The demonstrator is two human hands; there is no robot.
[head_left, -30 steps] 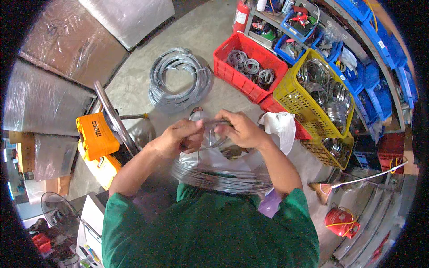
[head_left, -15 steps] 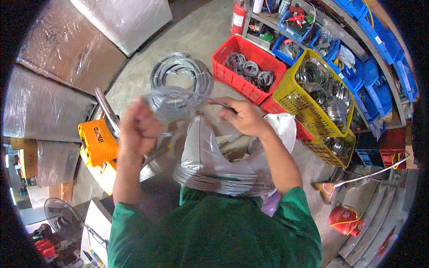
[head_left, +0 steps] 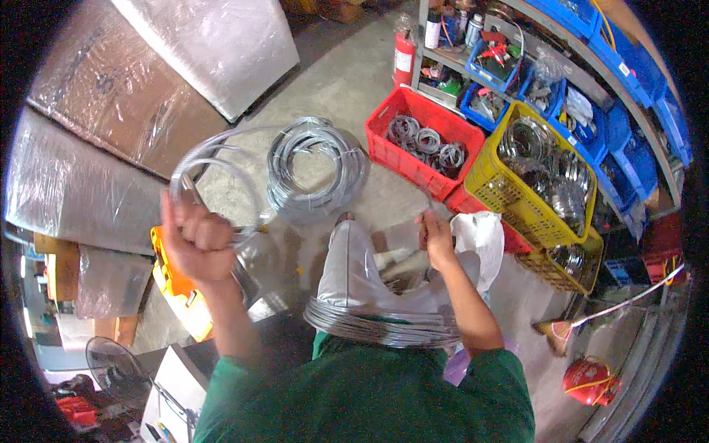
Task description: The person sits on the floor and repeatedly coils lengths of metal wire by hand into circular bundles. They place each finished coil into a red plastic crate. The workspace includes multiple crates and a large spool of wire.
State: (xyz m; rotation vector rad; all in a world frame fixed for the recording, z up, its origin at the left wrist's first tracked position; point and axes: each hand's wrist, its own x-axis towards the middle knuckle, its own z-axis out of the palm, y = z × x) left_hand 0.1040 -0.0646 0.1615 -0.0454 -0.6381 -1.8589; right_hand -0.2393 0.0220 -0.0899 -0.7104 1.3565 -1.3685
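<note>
My left hand point(head_left: 198, 240), blurred by motion, is closed round loose loops of grey wire point(head_left: 177, 170) that rise above it and arc to the right. Well to the right, my right hand point(head_left: 438, 240) is pinched; a thin smeared strand shows just above its fingers, and I cannot make out exactly what it is. Across my lap lies a wide coil of wire point(head_left: 380, 325), many turns thick. On the floor ahead, between my hands, rests a large tied coil of silvery wire point(head_left: 279, 170).
A red crate point(head_left: 377, 148) and a yellow crate point(head_left: 480, 173) hold small coils at the right, before shelves of blue bins point(head_left: 628, 140). A white sack point(head_left: 484, 236) is beside my right hand. Wrapped boxes point(head_left: 81, 170) and an orange case point(head_left: 177, 280) stand left.
My hands have moved apart, the left outward with the wire loops, the right outward and lower. The loops now open up beyond the left hand. The view has shifted slightly.
</note>
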